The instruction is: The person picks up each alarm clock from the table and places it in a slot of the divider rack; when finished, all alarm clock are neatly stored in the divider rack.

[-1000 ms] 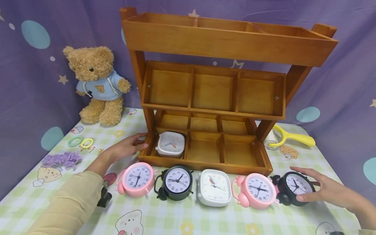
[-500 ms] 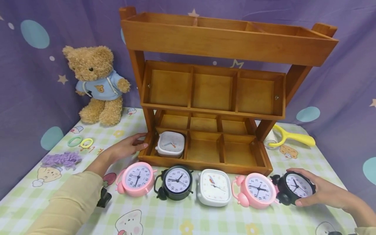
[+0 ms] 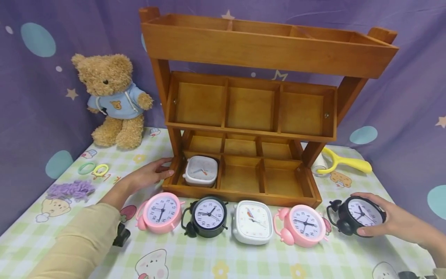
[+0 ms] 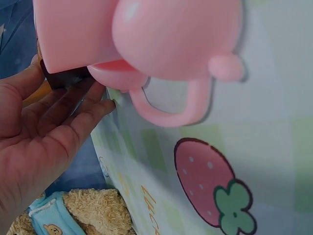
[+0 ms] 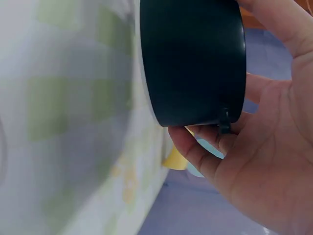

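Observation:
In the head view my right hand (image 3: 391, 219) grips a black twin-bell alarm clock (image 3: 364, 213) by its bottom end, at the right of the row; its bells and handle face left. The right wrist view shows thumb and fingers around the dark case (image 5: 193, 63). My left hand (image 3: 148, 176) holds the left side of the wooden shelf rack's lower tier (image 3: 244, 195). Close to the left wrist camera is a pink alarm clock (image 4: 176, 39). A white square clock (image 3: 201, 170) sits in the lower tier's left compartment.
Before the rack lie a pink clock (image 3: 162, 213), another black clock (image 3: 209, 217), a white square clock (image 3: 252, 223) and a second pink clock (image 3: 304, 226). A teddy bear (image 3: 116, 102) sits back left. A yellow-handled roller (image 3: 352, 162) lies behind right; purple scrunchie (image 3: 71, 190) at left.
My right hand has closed around the black clock at the row's end and shifted it right, away from the pink clock. The left hand stays on the rack.

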{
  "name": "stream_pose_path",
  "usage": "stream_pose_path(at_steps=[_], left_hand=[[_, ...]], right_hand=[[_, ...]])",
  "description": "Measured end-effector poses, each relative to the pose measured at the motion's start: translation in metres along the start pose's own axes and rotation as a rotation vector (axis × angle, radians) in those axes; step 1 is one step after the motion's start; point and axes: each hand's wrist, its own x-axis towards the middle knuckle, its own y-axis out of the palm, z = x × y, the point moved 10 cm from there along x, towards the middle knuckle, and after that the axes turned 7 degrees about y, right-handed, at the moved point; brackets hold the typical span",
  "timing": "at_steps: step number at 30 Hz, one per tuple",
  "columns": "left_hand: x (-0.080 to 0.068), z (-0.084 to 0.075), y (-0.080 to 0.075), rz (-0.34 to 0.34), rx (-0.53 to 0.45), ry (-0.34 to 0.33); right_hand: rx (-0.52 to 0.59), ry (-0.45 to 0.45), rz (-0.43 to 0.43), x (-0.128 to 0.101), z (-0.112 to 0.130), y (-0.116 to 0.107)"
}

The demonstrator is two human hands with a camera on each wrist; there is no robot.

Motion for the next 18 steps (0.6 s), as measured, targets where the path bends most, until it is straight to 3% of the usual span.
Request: stream_pose_path(at_steps=[7,11,18], left_hand=[[0.0,0.0,-0.001,-0.001,0.001,0.006],[0.0,0.0,-0.001,-0.001,0.002,0.006],[0.001,0.001,0.0,-0.002,0.003,0.006]], right_hand=[[-0.07,0.028,-0.068,0.004,0.009,-0.027],[-0.062,0.031,-0.073,0.007,0.027,-0.036],[-0.088,-0.042,-0.102,0.017,0.068,-0.043]])
